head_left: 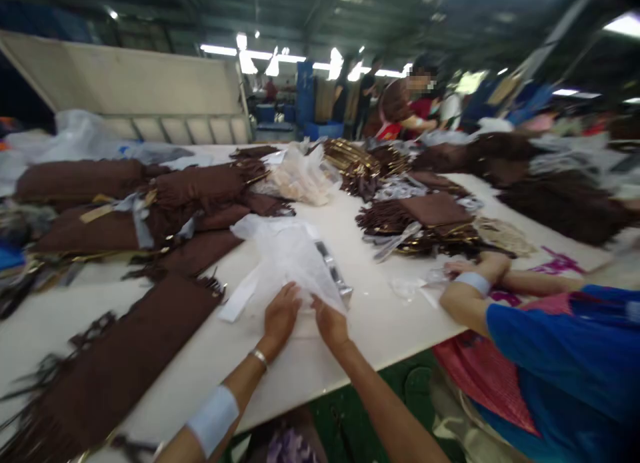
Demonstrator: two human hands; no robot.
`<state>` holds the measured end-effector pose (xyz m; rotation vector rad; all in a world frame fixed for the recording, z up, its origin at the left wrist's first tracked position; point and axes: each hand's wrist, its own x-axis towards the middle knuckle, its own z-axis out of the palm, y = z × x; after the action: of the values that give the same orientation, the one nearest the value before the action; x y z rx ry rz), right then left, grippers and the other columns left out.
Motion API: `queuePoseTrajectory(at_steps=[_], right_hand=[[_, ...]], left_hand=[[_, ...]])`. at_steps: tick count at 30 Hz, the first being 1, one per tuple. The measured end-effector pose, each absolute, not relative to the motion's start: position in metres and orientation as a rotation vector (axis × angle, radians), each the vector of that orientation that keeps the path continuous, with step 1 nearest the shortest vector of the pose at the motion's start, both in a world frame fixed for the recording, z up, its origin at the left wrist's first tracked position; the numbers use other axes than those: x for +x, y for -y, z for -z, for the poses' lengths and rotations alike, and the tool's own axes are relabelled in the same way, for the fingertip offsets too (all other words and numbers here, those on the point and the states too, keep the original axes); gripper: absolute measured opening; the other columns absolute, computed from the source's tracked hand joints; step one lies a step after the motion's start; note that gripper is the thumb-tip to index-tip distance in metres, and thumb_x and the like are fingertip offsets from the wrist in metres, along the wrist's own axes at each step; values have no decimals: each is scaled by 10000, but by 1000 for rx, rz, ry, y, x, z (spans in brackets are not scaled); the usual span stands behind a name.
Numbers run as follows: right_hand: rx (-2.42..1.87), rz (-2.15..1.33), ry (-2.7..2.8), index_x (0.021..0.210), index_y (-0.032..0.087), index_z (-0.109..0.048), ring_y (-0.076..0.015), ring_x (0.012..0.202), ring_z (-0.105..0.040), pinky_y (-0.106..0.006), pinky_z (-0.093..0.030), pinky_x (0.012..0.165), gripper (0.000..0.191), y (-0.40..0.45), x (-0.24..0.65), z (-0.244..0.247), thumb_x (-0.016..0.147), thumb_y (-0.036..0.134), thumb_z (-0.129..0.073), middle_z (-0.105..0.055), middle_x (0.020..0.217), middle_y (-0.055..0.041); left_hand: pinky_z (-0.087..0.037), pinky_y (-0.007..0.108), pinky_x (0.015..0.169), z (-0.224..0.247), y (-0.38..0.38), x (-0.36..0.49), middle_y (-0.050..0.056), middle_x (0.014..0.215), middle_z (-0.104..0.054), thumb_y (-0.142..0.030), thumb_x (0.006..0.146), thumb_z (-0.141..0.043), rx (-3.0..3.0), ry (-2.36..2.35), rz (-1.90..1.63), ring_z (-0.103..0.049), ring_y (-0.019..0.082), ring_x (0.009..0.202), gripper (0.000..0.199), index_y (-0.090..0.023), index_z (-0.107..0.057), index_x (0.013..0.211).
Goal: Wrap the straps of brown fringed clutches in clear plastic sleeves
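A translucent white plastic bag (287, 253) lies crumpled on the white table in front of me. My left hand (283, 311) pinches its near edge, with the fingers curled in. Close beside it, my right hand (330, 322) grips the same edge, its thumb and fingers closed on the plastic. A white paper strip (241, 295) sticks out at the left of the bag. At its right side a shiny silvery item (334, 270) lies partly covered, its kind unclear. Nearest on the left is a folded brown fringed textile (135, 356).
Stacks of brown fringed pieces (195, 190) rise at the left. A brown pile with gold trim (420, 216) lies right of centre. A co-worker in a blue sleeve (560, 343) works close at my right, hands on the white table (390, 330). Loose plastic bags (305, 173) lie farther back.
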<state>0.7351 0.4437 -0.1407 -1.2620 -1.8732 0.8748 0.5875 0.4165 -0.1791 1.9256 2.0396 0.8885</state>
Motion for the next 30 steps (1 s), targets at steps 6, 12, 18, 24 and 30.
queuePoseTrajectory(at_steps=[6, 12, 18, 24, 30], right_hand=[[-1406, -1101, 1483, 935, 120, -675, -193, 715, -685, -350, -533, 826, 367, -430, 746, 167, 895, 445, -508, -726, 754, -76], [-1214, -1406, 1016, 886, 111, -623, -183, 633, -688, -288, -578, 638, 384, -413, 750, 155, 765, 470, -688, -722, 738, -82], [-1120, -1601, 809, 824, 161, -563, -122, 536, -645, -196, -527, 502, 404, -405, 751, 136, 674, 454, -796, -686, 661, -12], [-1106, -1643, 980, 835, 167, -548, -83, 463, -574, -174, -448, 455, 344, -394, 754, 125, 744, 432, -748, -685, 659, -11], [-1161, -1531, 1313, 814, 166, -562, -106, 507, -588, -207, -446, 483, 317, -377, 747, 104, 804, 461, -676, -703, 724, -43]], left_hand=[[-379, 338, 1088, 180, -421, 587, 109, 1403, -472, -160, 936, -496, 1920, -2084, -848, -456, 219, 1271, 314, -135, -531, 1247], [-399, 355, 1070, 187, -423, 590, 105, 1403, -474, -135, 938, -466, 1894, -2032, -918, -479, 229, 1241, 325, -144, -549, 1252], [-429, 384, 1024, 181, -443, 597, 99, 1456, -419, -169, 943, -455, 1775, -2088, -707, -504, 268, 1211, 363, -165, -537, 1297], [-421, 356, 1029, 146, -422, 583, 110, 1504, -342, -157, 920, -482, 1778, -1956, -588, -458, 271, 1278, 435, -164, -481, 1354], [-405, 361, 1009, 99, -340, 556, 92, 1194, -643, -370, 988, -379, 1562, -1635, -1037, -566, 256, 1133, 367, -182, -628, 1182]])
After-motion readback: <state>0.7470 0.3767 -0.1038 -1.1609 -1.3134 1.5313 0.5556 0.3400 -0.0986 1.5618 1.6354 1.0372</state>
